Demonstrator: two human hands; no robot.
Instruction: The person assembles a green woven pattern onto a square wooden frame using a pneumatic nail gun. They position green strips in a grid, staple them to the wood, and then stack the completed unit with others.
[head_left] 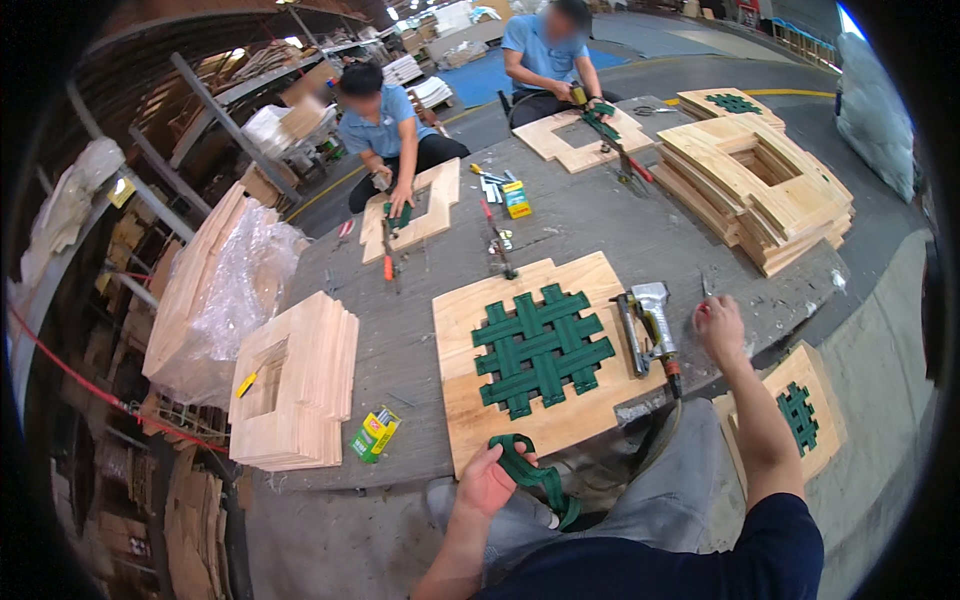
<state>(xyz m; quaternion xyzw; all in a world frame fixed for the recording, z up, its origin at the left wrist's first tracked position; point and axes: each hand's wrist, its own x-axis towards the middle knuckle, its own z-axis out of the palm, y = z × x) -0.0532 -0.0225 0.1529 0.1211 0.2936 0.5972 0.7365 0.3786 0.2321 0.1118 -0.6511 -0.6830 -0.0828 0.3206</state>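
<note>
At the far left, a stack of wooden panels [190,285] leaned under clear plastic film [245,285]. Just to its right and nearer, a stack of pale boards [310,405] with cut-out middles stood on the grey table [395,330], a yellow-handled tool [246,384] lying across the top one. Near that stack's right side was a small yellow-and-green box [375,435]. On the far side, a co-worker in a light blue shirt [375,128] bent over a board with a green strip.

The person's left hand [487,480], at the near edge, grasped a looped green strap [545,482], whose lower end hung over the person's lap. Beyond this hand lay the main wooden panel [458,350], flat on the table, with a green woven lattice [541,350] across its middle. Farther off were a clamp [498,240] and another yellow-and-green box [516,199]. A second co-worker [550,55] held a tool over another board.

A silver staple gun [652,320] rested at the panel's right edge. Right of it, the person's right hand [720,328] had its fingers curled beside a slender metal tool [707,282]; whether they gripped it, I could not tell. Far right stood a tall stack of cut-out boards [740,160]; nearer, below table level, was another woven panel [800,415].
</note>
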